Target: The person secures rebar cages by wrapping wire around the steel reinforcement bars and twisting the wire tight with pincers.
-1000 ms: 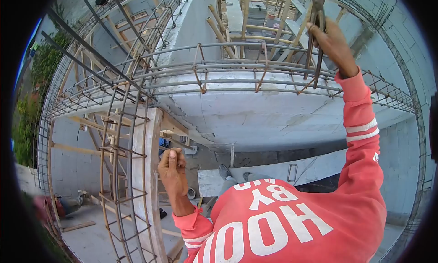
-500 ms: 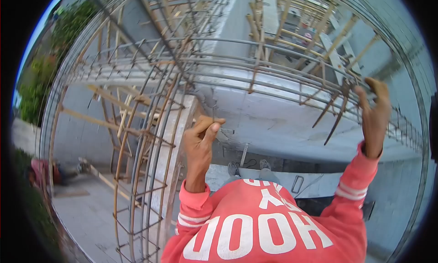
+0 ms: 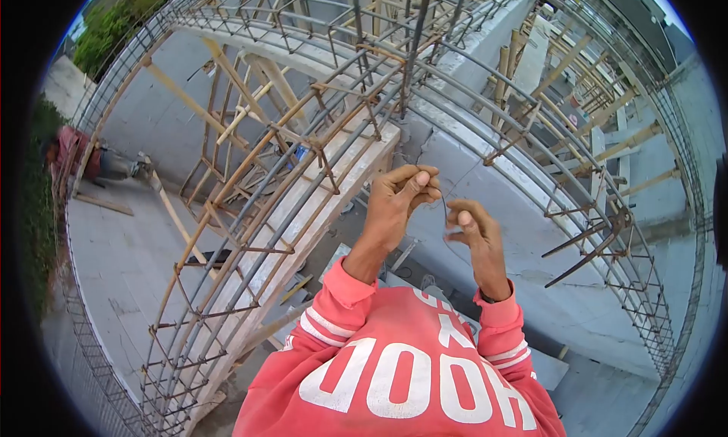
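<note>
In the middle of the head view, my left hand [image 3: 400,203] is closed in a pinch on a thin tie wire [image 3: 444,209]. The wire bends down from its fingertips. Just right of it, my right hand [image 3: 482,240] has curled fingers and its thumb against the lower wire; the exact grip is partly hidden. A pair of pincers [image 3: 595,244] rests on the rebar cage to the right, its handles pointing left, apart from both hands. Ahead of my hands, horizontal rebar [image 3: 485,103] meets upright bars at a corner.
A rebar cage [image 3: 250,232] runs along a concrete wall top [image 3: 303,221] on the left. Timber props [image 3: 220,96] stand behind it. Another person [image 3: 72,160] in red is low at the far left. Grey wall [image 3: 516,202] drops away under the right-hand bars.
My right hand has left the pincers on the rebar and come across to my left hand and the wire. The view has turned, and the corner bars now sit nearer the middle.
</note>
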Available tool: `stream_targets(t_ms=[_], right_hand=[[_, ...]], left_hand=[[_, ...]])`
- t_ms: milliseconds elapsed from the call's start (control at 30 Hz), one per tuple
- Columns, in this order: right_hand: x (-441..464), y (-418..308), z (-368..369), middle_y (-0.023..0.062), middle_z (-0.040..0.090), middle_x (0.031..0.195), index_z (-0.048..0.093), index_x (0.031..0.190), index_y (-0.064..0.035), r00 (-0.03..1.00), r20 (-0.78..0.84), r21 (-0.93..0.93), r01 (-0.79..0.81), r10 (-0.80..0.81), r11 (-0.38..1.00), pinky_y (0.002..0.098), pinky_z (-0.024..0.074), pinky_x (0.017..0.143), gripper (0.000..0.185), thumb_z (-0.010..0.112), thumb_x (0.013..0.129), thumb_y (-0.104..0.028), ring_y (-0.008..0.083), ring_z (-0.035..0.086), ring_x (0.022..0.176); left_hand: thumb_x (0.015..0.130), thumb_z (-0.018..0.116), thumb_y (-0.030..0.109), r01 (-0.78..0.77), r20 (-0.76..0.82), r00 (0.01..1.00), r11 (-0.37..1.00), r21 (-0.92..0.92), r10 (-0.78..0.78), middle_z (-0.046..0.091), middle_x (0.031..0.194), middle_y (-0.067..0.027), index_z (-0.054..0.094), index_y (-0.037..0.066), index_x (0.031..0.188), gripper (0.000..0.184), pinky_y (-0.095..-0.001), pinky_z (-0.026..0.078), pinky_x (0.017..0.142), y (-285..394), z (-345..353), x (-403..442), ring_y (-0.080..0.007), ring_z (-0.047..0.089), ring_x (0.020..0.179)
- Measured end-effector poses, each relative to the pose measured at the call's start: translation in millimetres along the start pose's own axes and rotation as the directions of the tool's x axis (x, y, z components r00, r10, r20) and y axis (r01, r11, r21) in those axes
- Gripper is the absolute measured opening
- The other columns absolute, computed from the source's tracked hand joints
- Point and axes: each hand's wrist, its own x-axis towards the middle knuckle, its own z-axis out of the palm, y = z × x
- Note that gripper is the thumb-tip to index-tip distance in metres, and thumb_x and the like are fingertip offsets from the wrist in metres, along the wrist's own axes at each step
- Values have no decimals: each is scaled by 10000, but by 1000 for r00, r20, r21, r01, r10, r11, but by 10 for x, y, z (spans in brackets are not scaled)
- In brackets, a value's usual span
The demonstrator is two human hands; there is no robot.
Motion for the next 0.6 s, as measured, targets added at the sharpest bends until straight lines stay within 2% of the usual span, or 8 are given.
stream_targets(t_ms=[33, 100, 200, 300, 333, 400, 533, 600], right_hand=[[33, 55, 32, 44, 600, 896, 655, 1103, -10, 1000, 10, -6, -4, 5, 1000, 288, 511, 697, 274, 595, 1044, -271, 117, 578, 817], [153, 245, 74, 75, 613, 968, 642, 1102, -10, 965, 88, -301, 261, -245, 917, 285, 503, 692, 263, 596, 1043, -262, 115, 568, 848], [221, 325, 87, 85, 639, 911, 634, 1091, -11, 945, 116, -436, 324, -304, 840, 286, 495, 660, 262, 616, 1030, -265, 124, 581, 771], [170, 306, 181, 53, 607, 759, 647, 1006, -7, 997, 50, -80, 63, -60, 995, 285, 444, 590, 221, 650, 1008, -227, 120, 517, 635], [157, 324, 202, 53, 607, 759, 647, 1006, -7, 997, 50, -83, 62, -58, 995, 285, 444, 590, 221, 650, 1008, -227, 120, 517, 635], [154, 374, 220, 18, 513, 630, 672, 953, -11, 941, -77, -516, 245, -329, 821, 288, 371, 539, 170, 671, 991, -177, 114, 412, 552], [128, 366, 200, -4, 490, 631, 718, 1006, -20, 911, -121, -570, 260, -393, 779, 290, 338, 533, 132, 687, 976, -145, 107, 368, 569], [57, 282, 235, 0, 531, 664, 740, 1114, -42, 941, -172, -511, 167, -291, 843, 283, 348, 547, 183, 689, 974, -147, 94, 399, 600]], left_hand=[[979, 691, 188, -4, -10, 1000, 1000, -7, 4, 702, 966, -93, 684, -58, 1137, 293, -275, 568, 756, 0, -22, -7, -162, 690, 819], [980, 690, 181, 11, 1, 1000, 1000, 28, -11, 704, 957, -92, 675, -55, 1157, 295, -264, 569, 747, 5, -60, -5, -156, 694, 824], [973, 702, 195, 32, 19, 999, 999, -17, -31, 706, 966, -93, 666, -51, 1171, 318, -270, 572, 732, -4, -128, 18, -151, 695, 806], [976, 702, 243, 23, -54, 998, 1000, 15, -23, 710, 932, -94, 667, -43, 1155, 340, -264, 559, 690, 65, -78, 27, -141, 687, 759], [976, 702, 243, 24, -54, 998, 1000, 11, -24, 710, 932, -94, 667, -43, 1155, 340, -264, 559, 690, 62, -78, 34, -141, 687, 759], [986, 688, 298, 14, -122, 993, 995, 102, -2, 708, 878, -97, 669, -36, 1125, 363, -246, 539, 651, 59, -71, 63, -131, 678, 723], [1001, 662, 324, 51, -180, 983, 992, 117, -30, 712, 853, -109, 666, -36, 1114, 377, -236, 527, 637, -114, -146, 198, -127, 674, 709], [1003, 659, 321, 143, -98, 983, 981, -131, -156, 723, 908, -128, 654, -39, 1130, 382, -242, 538, 651, -282, -229, 299, -130, 682, 725]])
